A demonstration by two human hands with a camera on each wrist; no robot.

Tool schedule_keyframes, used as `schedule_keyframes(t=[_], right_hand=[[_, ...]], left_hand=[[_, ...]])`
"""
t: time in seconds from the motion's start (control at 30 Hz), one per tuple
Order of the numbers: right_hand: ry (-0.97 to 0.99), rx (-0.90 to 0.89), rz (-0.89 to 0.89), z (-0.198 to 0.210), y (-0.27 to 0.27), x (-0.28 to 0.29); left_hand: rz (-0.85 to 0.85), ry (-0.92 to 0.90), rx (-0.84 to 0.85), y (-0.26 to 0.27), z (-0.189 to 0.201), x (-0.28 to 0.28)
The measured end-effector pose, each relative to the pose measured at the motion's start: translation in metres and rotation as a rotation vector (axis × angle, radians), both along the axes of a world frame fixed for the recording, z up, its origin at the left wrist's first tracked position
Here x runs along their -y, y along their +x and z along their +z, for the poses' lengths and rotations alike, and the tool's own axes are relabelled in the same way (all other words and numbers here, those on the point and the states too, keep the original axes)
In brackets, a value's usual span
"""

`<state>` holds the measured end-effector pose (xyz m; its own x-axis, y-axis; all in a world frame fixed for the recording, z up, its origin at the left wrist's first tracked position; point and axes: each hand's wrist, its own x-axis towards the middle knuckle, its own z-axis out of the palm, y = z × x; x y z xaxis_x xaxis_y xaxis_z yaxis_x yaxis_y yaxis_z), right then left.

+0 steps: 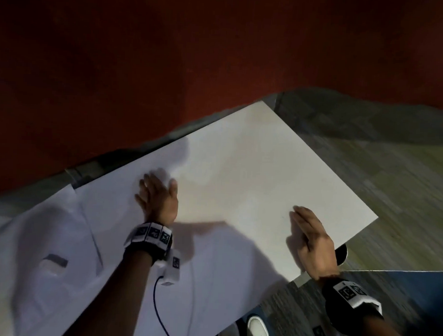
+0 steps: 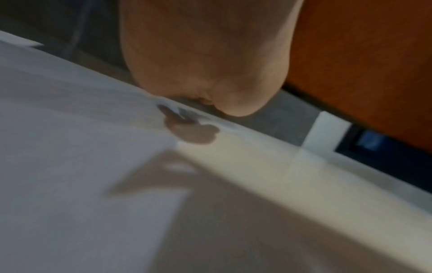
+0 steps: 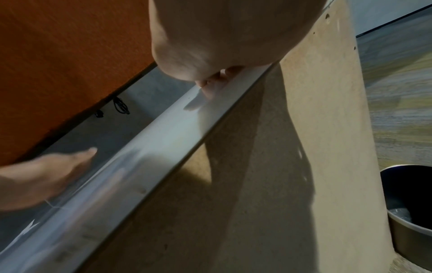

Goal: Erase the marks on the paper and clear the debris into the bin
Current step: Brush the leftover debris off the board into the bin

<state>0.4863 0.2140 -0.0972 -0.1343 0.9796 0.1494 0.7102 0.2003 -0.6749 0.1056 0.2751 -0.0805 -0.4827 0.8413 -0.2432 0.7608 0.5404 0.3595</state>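
Note:
White paper covers the left part of the white table; I see no marks or debris on it in this blurred view. My left hand lies flat on the paper's far edge with its fingers spread. My right hand rests with straight fingers on bare tabletop close to the near right edge. A dark round bin peeks out below that edge, beside my right wrist. In the right wrist view the bin stands on the floor under the table. A small white block with a dark face lies on the paper at left.
A red wall stands behind the table, and grey-green floor lies to the right. A shoe shows below the table's near edge. A dark cable runs from my left wrist across the paper.

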Motion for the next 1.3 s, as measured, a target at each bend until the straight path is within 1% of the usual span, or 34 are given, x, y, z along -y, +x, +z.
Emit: schedule_keyframes(t=[0.03, 0.07, 0.13, 0.2, 0.23, 0.27, 0.3, 0.33, 0.37, 0.4, 0.47, 0.5, 0.53, 0.57, 0.6, 0.67, 0.7, 0.77, 0.8, 0.83, 0.87, 0.9, 0.93, 0.97, 1.03, 1.07, 1.1, 1.13, 1.17, 1.2, 1.27, 1.3], right_hand=[[0.001, 0.001, -0.002, 0.0, -0.001, 0.0], [0.003, 0.0, -0.006, 0.001, -0.002, 0.001], [0.001, 0.0, -0.009, 0.003, -0.002, 0.001], [0.004, 0.017, 0.005, 0.005, -0.002, 0.003], [0.008, 0.018, 0.016, 0.006, -0.002, 0.004], [0.012, 0.015, 0.021, 0.006, -0.002, 0.003], [0.015, 0.013, 0.02, 0.007, -0.001, 0.003], [0.013, 0.007, 0.015, 0.007, -0.001, 0.003], [0.009, 0.001, 0.012, 0.006, -0.002, 0.002], [0.003, -0.002, 0.008, 0.005, -0.002, 0.002], [-0.011, -0.009, -0.01, 0.001, -0.003, 0.002], [-0.009, -0.013, -0.021, -0.001, -0.003, 0.002], [-0.004, -0.016, -0.032, -0.001, -0.003, 0.002], [0.004, -0.02, -0.035, -0.001, -0.004, 0.001], [0.011, -0.021, -0.039, 0.0, -0.004, 0.0], [0.017, -0.011, -0.036, 0.0, -0.006, 0.002], [0.024, -0.001, -0.034, 0.001, -0.006, 0.002], [0.023, 0.018, -0.033, 0.001, -0.006, 0.002], [0.012, 0.021, -0.032, 0.002, -0.006, 0.001], [-0.001, 0.022, -0.024, 0.004, -0.004, 0.0], [-0.012, 0.022, -0.006, 0.007, -0.002, -0.003], [-0.023, 0.03, 0.011, 0.011, 0.0, -0.007], [-0.029, 0.056, 0.002, 0.016, 0.003, -0.012], [-0.02, 0.091, -0.042, 0.02, 0.007, -0.018], [0.012, 0.164, -0.185, 0.026, 0.019, -0.032], [0.006, 0.198, -0.237, 0.027, 0.026, -0.038], [-0.007, 0.229, -0.266, 0.025, 0.031, -0.042], [-0.017, 0.257, -0.278, 0.022, 0.035, -0.046], [-0.022, 0.277, -0.279, 0.018, 0.037, -0.048], [-0.025, 0.29, -0.273, 0.015, 0.036, -0.049], [-0.028, 0.292, -0.262, 0.015, 0.033, -0.049], [-0.033, 0.288, -0.262, 0.014, 0.033, -0.048]], left_hand=[[0.003, -0.01, -0.012, 0.002, -0.004, 0.006], [-0.071, -0.007, -0.039, 0.019, -0.011, 0.011], [-0.337, -0.016, -0.033, 0.083, -0.021, 0.018], [-0.621, 0.071, -0.028, 0.153, -0.023, 0.03], [-0.724, 0.041, 0.003, 0.175, -0.015, 0.028], [-0.759, 0.01, 0.068, 0.184, -0.004, 0.021], [-0.746, 0.01, 0.139, 0.175, 0.004, 0.01], [-0.654, 0.107, 0.252, 0.158, 0.009, -0.001], [-0.502, 0.198, 0.348, 0.133, 0.012, -0.013], [-0.349, 0.237, 0.378, 0.098, 0.01, -0.026], [-0.072, 0.116, 0.166, 0.025, 0.007, -0.053], [-0.014, 0.053, 0.095, -0.003, 0.002, -0.064], [0.004, -0.003, 0.062, -0.018, 0.002, -0.075], [-0.004, -0.035, 0.041, -0.022, 0.001, -0.082], [-0.041, -0.064, -0.006, -0.009, 0.0, -0.089], [-0.187, -0.094, -0.064, 0.041, 0.001, -0.098], [-0.315, -0.092, -0.064, 0.073, 0.003, -0.101], [-0.659, -0.119, -0.051, 0.136, 0.013, -0.1], [-0.817, -0.142, -0.011, 0.157, 0.023, -0.1], [-0.91, -0.149, 0.027, 0.167, 0.03, -0.104], [-0.926, -0.125, 0.026, 0.165, 0.035, -0.112], [-0.864, -0.073, -0.018, 0.155, 0.036, -0.119], [-0.746, -0.027, -0.065, 0.139, 0.032, -0.127], [-0.61, -0.006, -0.092, 0.118, 0.026, -0.135], [-0.364, -0.056, -0.09, 0.081, 0.012, -0.141], [-0.287, -0.094, -0.084, 0.076, 0.008, -0.139], [-0.257, -0.108, -0.086, 0.08, 0.005, -0.135], [-0.279, -0.094, -0.091, 0.095, 0.005, -0.131], [-0.359, -0.09, -0.086, 0.117, 0.005, -0.127], [-0.504, -0.1, -0.073, 0.141, 0.007, -0.124], [-0.874, -0.121, -0.038, 0.189, 0.015, -0.118], [-0.989, -0.125, -0.015, 0.201, 0.019, -0.122]])
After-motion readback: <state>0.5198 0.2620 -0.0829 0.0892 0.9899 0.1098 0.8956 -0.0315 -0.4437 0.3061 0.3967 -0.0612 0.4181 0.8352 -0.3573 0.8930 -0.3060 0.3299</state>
